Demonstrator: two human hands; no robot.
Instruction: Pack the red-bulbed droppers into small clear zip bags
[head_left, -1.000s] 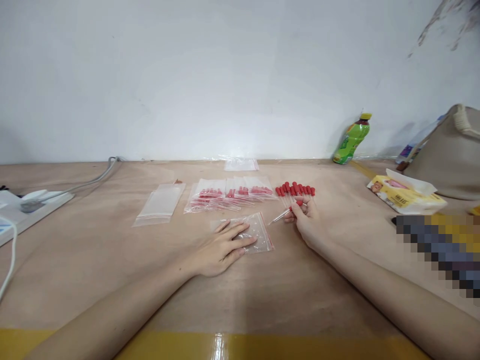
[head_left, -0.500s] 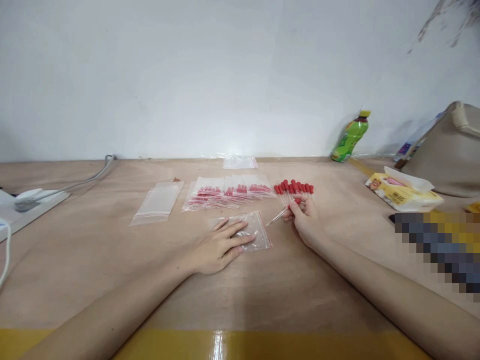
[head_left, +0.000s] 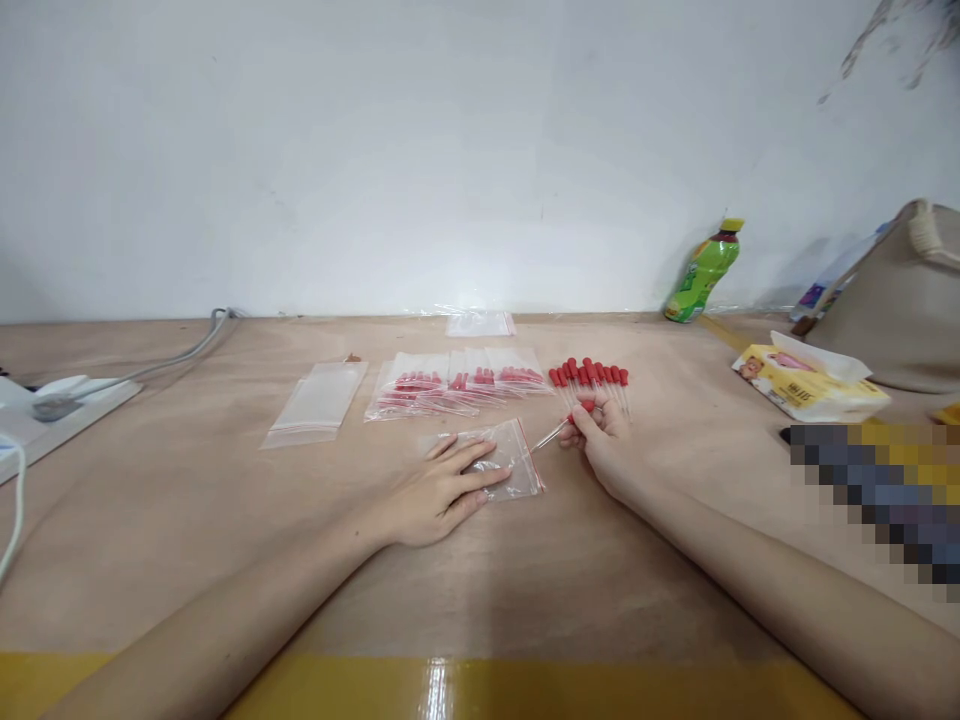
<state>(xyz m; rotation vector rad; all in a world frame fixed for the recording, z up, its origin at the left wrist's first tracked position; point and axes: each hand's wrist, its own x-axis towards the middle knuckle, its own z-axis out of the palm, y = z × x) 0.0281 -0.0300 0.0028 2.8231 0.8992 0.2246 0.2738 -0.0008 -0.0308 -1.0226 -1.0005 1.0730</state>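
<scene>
My left hand (head_left: 442,490) lies flat with its fingers spread on a clear zip bag (head_left: 517,460), pressing it against the table. Pinched in my right hand (head_left: 604,440) is a glass dropper (head_left: 551,436) with a red rubber bulb; its tip points left and meets the bag's red-striped edge. Whether the tip is inside the bag I cannot tell. Just beyond that hand lies a row of several red-bulbed droppers (head_left: 587,370), their glass stems partly hidden by my fingers. Behind the bag, several filled zip bags (head_left: 457,385) holding red-bulbed droppers overlap one another.
A stack of flat zip bags (head_left: 319,400) lies to the left, and another bag (head_left: 480,324) lies by the wall. On the right are a green bottle (head_left: 703,272), a tissue pack (head_left: 810,385) and a beige bag (head_left: 892,300). A power strip (head_left: 82,410) with cables sits far left.
My right hand has moved slightly left, bringing the dropper's tip to the edge of the clear bag. The left hand stays flat in place.
</scene>
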